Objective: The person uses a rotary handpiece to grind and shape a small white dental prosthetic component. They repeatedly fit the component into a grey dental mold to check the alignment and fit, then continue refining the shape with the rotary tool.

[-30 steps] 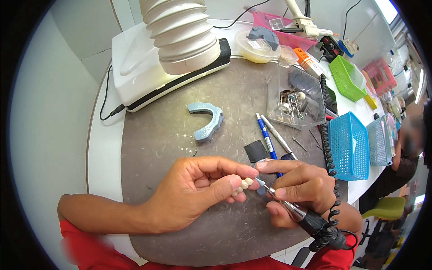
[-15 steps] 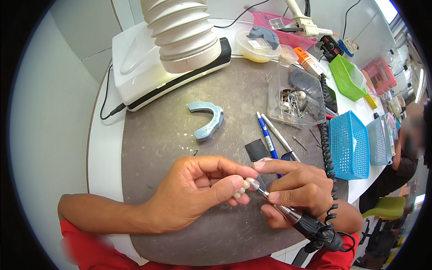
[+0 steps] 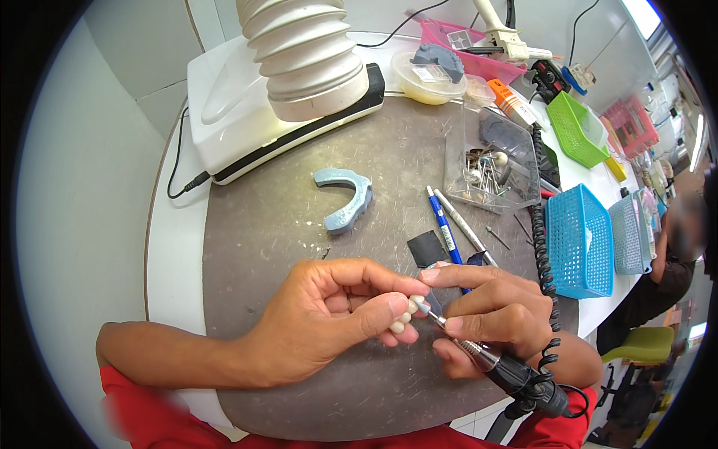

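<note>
Between its thumb and fingers, my left hand (image 3: 340, 314) pinches a dental bridge (image 3: 401, 322), a short row of tooth-coloured crowns. My right hand (image 3: 501, 310) is wrapped round a dental handpiece (image 3: 486, 358) with a silver front and a black body. The small pale-blue tip (image 3: 424, 307) of the handpiece meets the crown at the upper end of the bridge. My right index fingertip rests against my left fingertips. Part of the bridge is hidden behind my left thumb. Farther off lies a blue-grey, horseshoe-shaped dental model (image 3: 351, 200).
A white machine (image 3: 262, 112) with a ribbed hose (image 3: 303, 56) stands at the back left. Right of the middle are a blue pen (image 3: 443, 221), a silver rod and a clear box (image 3: 490, 161) of burs. The handpiece's coiled cord (image 3: 540, 217) hangs beside a blue basket (image 3: 580, 243). Another person sits far right.
The bridge has turned slightly in my left fingers, with the tip still against it. Both hands stay almost where they were.
</note>
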`<control>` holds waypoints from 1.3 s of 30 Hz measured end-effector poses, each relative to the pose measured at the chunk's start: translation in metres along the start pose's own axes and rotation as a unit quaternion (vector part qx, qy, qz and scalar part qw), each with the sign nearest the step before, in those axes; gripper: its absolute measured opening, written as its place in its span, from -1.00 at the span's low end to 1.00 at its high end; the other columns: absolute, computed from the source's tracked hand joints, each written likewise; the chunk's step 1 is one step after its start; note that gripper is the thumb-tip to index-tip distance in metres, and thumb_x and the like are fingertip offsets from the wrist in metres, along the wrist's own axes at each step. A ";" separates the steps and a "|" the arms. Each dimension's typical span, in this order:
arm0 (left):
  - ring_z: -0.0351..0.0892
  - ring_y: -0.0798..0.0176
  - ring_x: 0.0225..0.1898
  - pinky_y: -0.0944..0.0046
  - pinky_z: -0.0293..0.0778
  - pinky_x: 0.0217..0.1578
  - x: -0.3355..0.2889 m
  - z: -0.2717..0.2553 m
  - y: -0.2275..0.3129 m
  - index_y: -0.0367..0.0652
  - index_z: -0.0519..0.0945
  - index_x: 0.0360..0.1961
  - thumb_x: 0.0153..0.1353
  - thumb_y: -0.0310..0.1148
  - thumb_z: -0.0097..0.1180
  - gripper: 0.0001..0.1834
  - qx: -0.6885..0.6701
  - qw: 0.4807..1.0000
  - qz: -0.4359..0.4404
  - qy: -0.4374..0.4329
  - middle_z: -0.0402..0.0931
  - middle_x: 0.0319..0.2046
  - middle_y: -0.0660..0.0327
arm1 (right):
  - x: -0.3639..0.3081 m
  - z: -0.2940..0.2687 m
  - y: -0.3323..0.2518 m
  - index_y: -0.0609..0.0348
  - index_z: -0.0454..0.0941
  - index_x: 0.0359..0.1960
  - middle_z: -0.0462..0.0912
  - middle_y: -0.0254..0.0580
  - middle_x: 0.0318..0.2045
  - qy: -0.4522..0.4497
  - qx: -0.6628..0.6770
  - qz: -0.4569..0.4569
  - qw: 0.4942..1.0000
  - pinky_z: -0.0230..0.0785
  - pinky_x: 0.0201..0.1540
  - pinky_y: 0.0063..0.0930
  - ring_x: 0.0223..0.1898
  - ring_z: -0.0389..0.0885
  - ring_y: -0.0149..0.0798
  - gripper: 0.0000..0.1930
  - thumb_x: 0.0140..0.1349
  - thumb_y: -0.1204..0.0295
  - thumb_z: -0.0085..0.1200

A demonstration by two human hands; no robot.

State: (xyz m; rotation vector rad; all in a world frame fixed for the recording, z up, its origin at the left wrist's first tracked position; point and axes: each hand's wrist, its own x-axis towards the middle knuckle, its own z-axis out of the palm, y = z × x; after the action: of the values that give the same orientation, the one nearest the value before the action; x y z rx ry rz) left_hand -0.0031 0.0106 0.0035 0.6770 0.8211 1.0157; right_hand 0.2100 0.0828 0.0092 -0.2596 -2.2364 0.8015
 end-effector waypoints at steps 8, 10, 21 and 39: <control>0.67 0.23 -0.27 0.30 0.63 -0.23 0.000 0.000 -0.001 -0.39 0.55 -0.05 0.33 -0.50 0.08 -0.78 -0.004 1.000 0.000 -0.001 0.61 -0.21 -0.01 | 0.000 0.001 0.002 0.16 0.53 -0.28 0.63 -0.21 -0.41 0.006 0.006 -0.001 1.000 0.66 -0.18 -0.26 -0.08 0.70 0.07 -0.67 -0.07 0.61 0.40; 0.68 0.22 -0.26 0.30 0.63 -0.23 0.001 -0.001 -0.002 -0.39 0.55 -0.04 0.33 -0.50 0.08 -0.78 -0.007 1.000 0.001 -0.005 0.61 -0.21 -0.02 | 0.000 0.000 0.002 0.16 0.53 -0.27 0.63 -0.20 -0.41 0.003 0.008 -0.004 1.000 0.65 -0.18 -0.25 -0.08 0.70 0.08 -0.67 -0.07 0.61 0.40; 0.68 0.21 -0.24 0.30 0.62 -0.23 0.001 -0.001 -0.003 -0.37 0.55 -0.03 0.34 -0.50 0.06 -0.77 -0.008 1.000 0.006 -0.009 0.61 -0.19 -0.03 | 0.002 0.000 0.000 0.17 0.52 -0.25 0.63 -0.19 -0.42 0.005 0.009 -0.002 1.000 0.64 -0.17 -0.24 -0.09 0.70 0.09 -0.65 -0.08 0.63 0.40; 0.68 0.18 -0.20 0.27 0.63 -0.18 0.001 -0.002 -0.004 -0.38 0.55 -0.03 0.33 -0.52 0.06 -0.77 -0.017 1.000 0.014 -0.011 0.61 -0.14 -0.05 | 0.000 0.001 0.004 0.17 0.53 -0.28 0.65 -0.21 -0.40 0.020 0.015 -0.002 1.000 0.65 -0.21 -0.29 -0.11 0.71 0.05 -0.66 -0.10 0.64 0.39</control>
State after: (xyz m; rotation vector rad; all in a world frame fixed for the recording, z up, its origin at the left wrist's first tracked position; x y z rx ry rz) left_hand -0.0028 0.0102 -0.0016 0.6705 0.7758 1.0442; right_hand 0.2096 0.0854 0.0063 -0.2543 -2.1852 0.8215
